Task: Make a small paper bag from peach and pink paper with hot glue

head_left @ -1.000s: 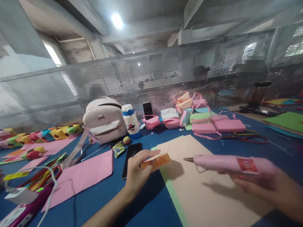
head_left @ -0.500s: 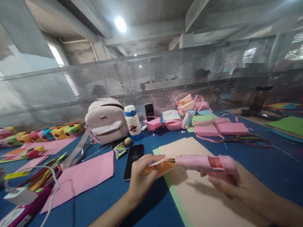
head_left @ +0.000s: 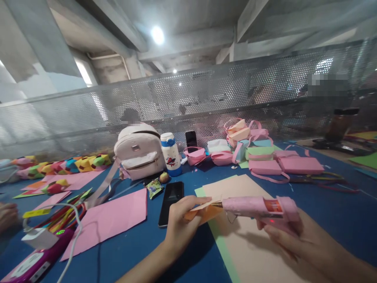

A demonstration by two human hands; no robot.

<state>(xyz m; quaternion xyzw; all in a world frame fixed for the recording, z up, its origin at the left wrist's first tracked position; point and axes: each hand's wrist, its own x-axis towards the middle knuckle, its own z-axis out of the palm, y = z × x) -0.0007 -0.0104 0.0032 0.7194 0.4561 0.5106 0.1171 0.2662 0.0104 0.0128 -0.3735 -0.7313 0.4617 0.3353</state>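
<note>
1. So the left hand [head_left: 181, 222] is around the middle of the frame, thumb and fingers pinching a folded piece of orange paper [head_left: 210, 214]
2. The right hand [head_left: 303, 236], lower right, is wrapped around the handle of a pink glue gun [head_left: 253, 206], with a little red light glowing on the gun's side
3. The gun points left and its metal tip is right at the orange paper's edge, though I can't tell if they actually touch
4. Under all that, lower middle to lower right, there's a big tan sheet [head_left: 262, 243] with a green sheet [head_left: 222, 245] peeking out along its left side, both on the blue table [head_left: 126, 247]
5. 2 phones here: the black phone [head_left: 171, 202] lies flat just left of the tan sheet, partly behind the left hand, and the small phone [head_left: 191, 139] stands upright further back, near the middle
6. Snack packet [head_left: 154, 188] and a small round fruit [head_left: 164, 177] sit just above the black phone, with the bottle [head_left: 171, 155] and backpack [head_left: 140, 153] behind them
7. Pink sheet [head_left: 108, 224] at lower left, next to a purple power strip [head_left: 38, 257] with a white plug [head_left: 40, 238] on it
8. Bunch of pastel paper bags [head_left: 265, 167] right of centre, some piled up, in front of the metal mesh [head_left: 176, 102]
9. Blurry bit of another person's hand [head_left: 8, 216] at the left edge, can't tell what it's doing
</note>
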